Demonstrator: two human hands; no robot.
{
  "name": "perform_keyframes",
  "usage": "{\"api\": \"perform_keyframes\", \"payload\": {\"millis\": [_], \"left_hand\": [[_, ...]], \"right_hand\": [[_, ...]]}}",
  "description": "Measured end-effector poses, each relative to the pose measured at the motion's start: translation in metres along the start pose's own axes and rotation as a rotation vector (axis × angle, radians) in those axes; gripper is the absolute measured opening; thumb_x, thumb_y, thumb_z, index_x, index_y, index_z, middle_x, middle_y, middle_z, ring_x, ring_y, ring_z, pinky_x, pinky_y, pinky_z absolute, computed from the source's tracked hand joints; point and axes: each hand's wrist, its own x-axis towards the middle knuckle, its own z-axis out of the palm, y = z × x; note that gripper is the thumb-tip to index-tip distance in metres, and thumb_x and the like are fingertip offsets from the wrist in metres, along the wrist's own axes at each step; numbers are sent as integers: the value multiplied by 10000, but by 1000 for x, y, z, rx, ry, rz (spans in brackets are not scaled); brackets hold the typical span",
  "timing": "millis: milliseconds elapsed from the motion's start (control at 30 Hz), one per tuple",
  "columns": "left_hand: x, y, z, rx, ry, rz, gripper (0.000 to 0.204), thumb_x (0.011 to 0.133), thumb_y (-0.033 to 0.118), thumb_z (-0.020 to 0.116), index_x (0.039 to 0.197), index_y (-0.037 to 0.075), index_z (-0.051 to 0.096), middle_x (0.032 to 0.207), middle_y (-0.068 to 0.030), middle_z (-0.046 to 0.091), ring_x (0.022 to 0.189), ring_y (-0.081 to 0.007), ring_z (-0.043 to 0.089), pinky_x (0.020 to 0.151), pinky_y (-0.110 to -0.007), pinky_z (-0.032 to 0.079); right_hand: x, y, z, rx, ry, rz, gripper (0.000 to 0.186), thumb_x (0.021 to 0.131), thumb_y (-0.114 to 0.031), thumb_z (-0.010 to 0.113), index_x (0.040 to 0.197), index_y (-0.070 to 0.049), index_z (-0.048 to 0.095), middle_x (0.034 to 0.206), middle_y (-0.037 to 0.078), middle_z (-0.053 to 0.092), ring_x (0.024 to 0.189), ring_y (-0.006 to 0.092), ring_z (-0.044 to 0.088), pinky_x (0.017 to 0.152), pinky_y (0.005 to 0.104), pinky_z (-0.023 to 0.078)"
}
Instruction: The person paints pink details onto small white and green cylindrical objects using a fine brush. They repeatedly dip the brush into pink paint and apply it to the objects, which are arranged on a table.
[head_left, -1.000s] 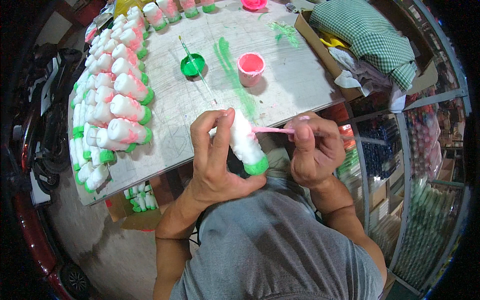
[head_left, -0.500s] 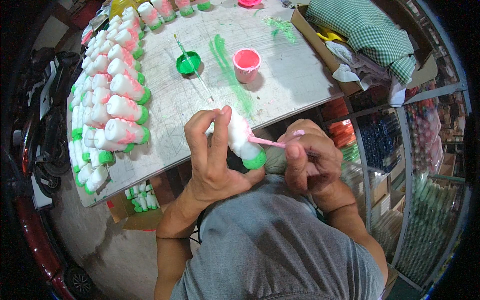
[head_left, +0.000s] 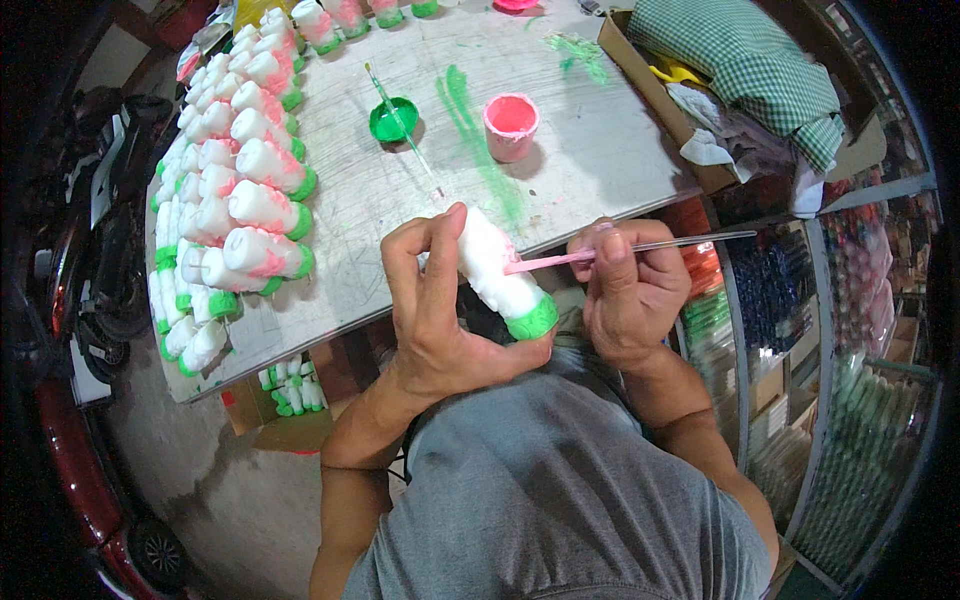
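Between the fingers and thumb of my left hand [head_left: 428, 300] is a white pillar candle [head_left: 492, 262], tilted, with a green-painted base and a touch of pink on its side. My right hand [head_left: 632, 292] pinches a thin paintbrush [head_left: 690, 241], its pink-coated end touching the candle's side. Beyond my hands, on the table, stands a small cup of pink paint [head_left: 511, 128]. Left of the cup, a green dish of paint [head_left: 393, 120] has a second brush [head_left: 412, 145] lying across it.
Rows of white, pink and green candles [head_left: 262, 205] fill the table's [head_left: 350, 240] left side. At the far right is a cardboard box [head_left: 665, 115] with cloths and a checked green fabric [head_left: 735, 65]. Shelves [head_left: 820, 290] of packaged goods stand right; below left sits an open carton [head_left: 290, 425].
My right hand has turned, so the brush's clear handle now shows pointing right. The candle sits slightly further right in the picture, as the whole view has shifted a little.
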Motion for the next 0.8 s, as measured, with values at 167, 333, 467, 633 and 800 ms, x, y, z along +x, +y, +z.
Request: {"api": "perform_keyframes", "payload": {"millis": [167, 333, 467, 633, 800], "left_hand": [[1, 0, -1, -36, 0, -27, 1086, 511, 271, 929, 1408, -92, 437, 1223, -201, 453, 1120, -324, 513, 949, -401, 479], [0, 2, -1, -87, -3, -56, 1085, 515, 257, 933, 1413, -92, 433, 1212, -185, 454, 1101, -299, 526, 933, -381, 491], [4, 1, -6, -100, -57, -95, 1082, 512, 247, 936, 1410, -92, 437, 1199, -171, 453, 1108, -283, 528, 917, -375, 504], [2, -1, -5, -232, -58, -142, 1091, 516, 261, 932, 1412, -109, 429, 1194, -146, 451, 1115, -255, 526, 940, -371, 492], [2, -9, -6, -301, -78, -151, 1102, 517, 308, 929, 1404, -119, 434, 1174, -144, 460, 1084, -251, 528, 928, -352, 479]], "right_hand": [[4, 6, -5, -15, -37, -84, 118, 995, -100, 643, 1030, 1, 593, 918, 101, 691, 738, 96, 608, 660, 237, 518], [2, 1, -1, 18, -58, -40, 129, 1002, -107, 634, 1034, 5, 577, 930, 107, 687, 737, 102, 601, 674, 235, 510], [6, 5, -4, 36, -74, -61, 142, 1006, -112, 628, 1044, 7, 562, 935, 118, 678, 756, 109, 594, 698, 244, 507], [7, 4, 2, 112, -122, -109, 160, 1010, -133, 619, 1042, -2, 533, 872, 110, 622, 755, 146, 565, 699, 280, 484], [8, 3, 6, 8, -141, -164, 205, 1009, -188, 623, 1021, -15, 512, 835, 100, 575, 727, 166, 519, 653, 297, 438]]}}
